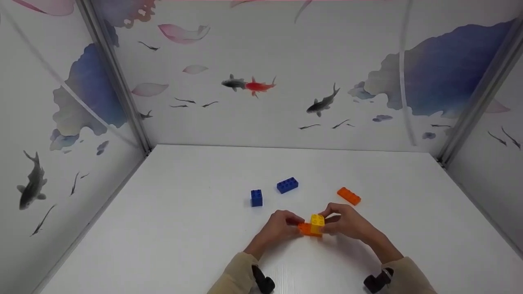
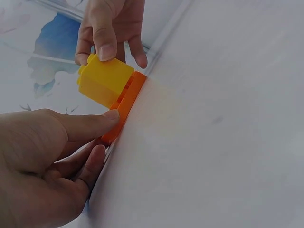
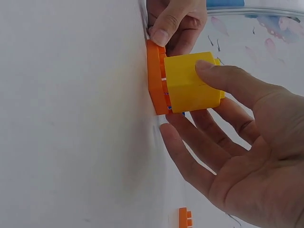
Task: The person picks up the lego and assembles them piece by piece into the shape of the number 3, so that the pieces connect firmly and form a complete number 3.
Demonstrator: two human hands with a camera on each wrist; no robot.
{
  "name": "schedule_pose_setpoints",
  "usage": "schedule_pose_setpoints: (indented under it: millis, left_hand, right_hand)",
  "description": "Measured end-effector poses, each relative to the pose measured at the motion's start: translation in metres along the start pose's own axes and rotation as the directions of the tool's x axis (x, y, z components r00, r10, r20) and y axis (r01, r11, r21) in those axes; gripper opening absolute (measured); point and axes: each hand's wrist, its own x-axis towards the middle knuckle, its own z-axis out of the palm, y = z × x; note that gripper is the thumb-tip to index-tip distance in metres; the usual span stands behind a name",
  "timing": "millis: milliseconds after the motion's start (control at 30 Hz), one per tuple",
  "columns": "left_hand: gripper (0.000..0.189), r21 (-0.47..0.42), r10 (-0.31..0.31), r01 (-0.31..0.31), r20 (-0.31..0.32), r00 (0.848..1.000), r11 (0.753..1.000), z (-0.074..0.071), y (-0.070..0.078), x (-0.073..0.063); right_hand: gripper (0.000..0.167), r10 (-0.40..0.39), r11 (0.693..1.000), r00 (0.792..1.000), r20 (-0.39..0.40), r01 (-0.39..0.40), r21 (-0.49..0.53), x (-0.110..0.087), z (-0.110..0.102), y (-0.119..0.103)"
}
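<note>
Near the front of the table, my left hand (image 1: 281, 225) pinches one end of a flat orange building brick (image 2: 124, 107) between thumb and fingers. On the studded side of that brick is a square yellow building brick (image 3: 192, 83), toward the end away from my left hand. A thin strip of orange studs shows between the two bricks in both wrist views. My right hand (image 1: 348, 222) holds the yellow brick, thumb on one face and fingers behind it. Those fingers are partly hidden by the brick in the right wrist view.
A second flat orange brick (image 1: 349, 196) lies beyond my right hand. Farther back on the white table (image 1: 184, 212) are a small blue brick (image 1: 256, 198) and a longer blue brick (image 1: 287, 185). Printed panels (image 1: 261, 122) wall the table's back and sides.
</note>
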Motion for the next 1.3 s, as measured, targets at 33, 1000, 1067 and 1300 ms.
schedule_pose_setpoints:
  millis: [33, 1000, 1067, 1300]
  left_hand:
    - [0.022, -0.001, -0.004, 0.004, 0.0, 1.0, 1.0, 0.0004, 0.0, 0.0002]
    - [0.024, 0.001, -0.03, 0.03, 0.001, 1.0, 1.0, -0.0015, 0.0025, 0.0032]
    - [0.024, -0.001, -0.037, 0.037, 0.0, 0.999, 0.999, -0.0015, 0.0028, 0.0028]
    - [0.024, -0.018, -0.048, 0.048, 0.002, 0.999, 0.999, -0.0011, 0.0029, 0.0014]
  right_hand:
    - [0.026, 0.006, 1.0, 1.0, -0.005, -0.006, 0.001, 0.0001, 0.0003, 0.0002]
    - [0.026, -0.063, 0.997, 0.997, 0.033, 0.064, -0.041, 0.0043, -0.0052, 0.0056]
    - [0.026, -0.072, 0.996, 0.997, 0.034, 0.073, -0.052, 0.0042, -0.0056, 0.0053]
    - [0.029, -0.063, 0.996, 0.997, 0.037, 0.066, -0.068, 0.0003, -0.0043, 0.0017]
